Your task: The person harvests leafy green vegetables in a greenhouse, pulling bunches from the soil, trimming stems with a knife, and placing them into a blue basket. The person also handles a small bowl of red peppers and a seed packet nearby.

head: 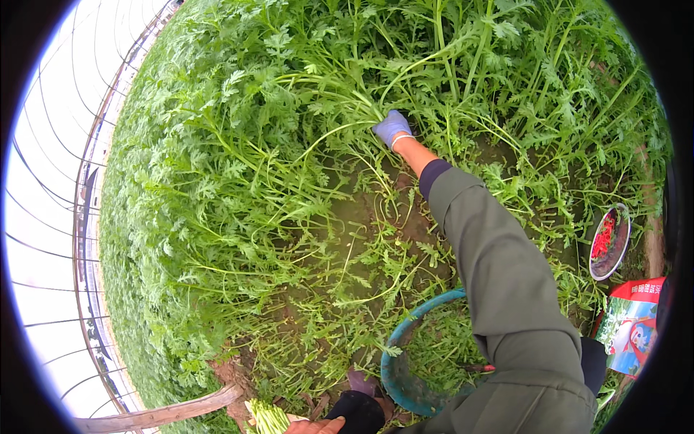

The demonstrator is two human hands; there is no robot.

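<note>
My right hand [392,128], in a thin purple glove, grips a clump of green stems [366,106] low in a dense stand of leafy greens [217,141] with lobed leaves, like crown daisy. Their tops fan out to the upper left. Only part of my bare left hand [317,426] shows at the bottom edge. Beside it lies a bundle of pale green cut stems [268,416]; whether the fingers hold it cannot be told. Under my right forearm sits a teal-rimmed round tub [394,333] with loose leaves inside and a red-handled tool [477,368] lying across them.
An oval bowl [618,266] with red bands [603,238] lies at the right, above a printed red and blue package [631,328]. A wooden pole [162,415] crosses the lower left. Trimmed leaves litter the soil [352,214]. A hooped plastic greenhouse wall [49,217] curves along the left.
</note>
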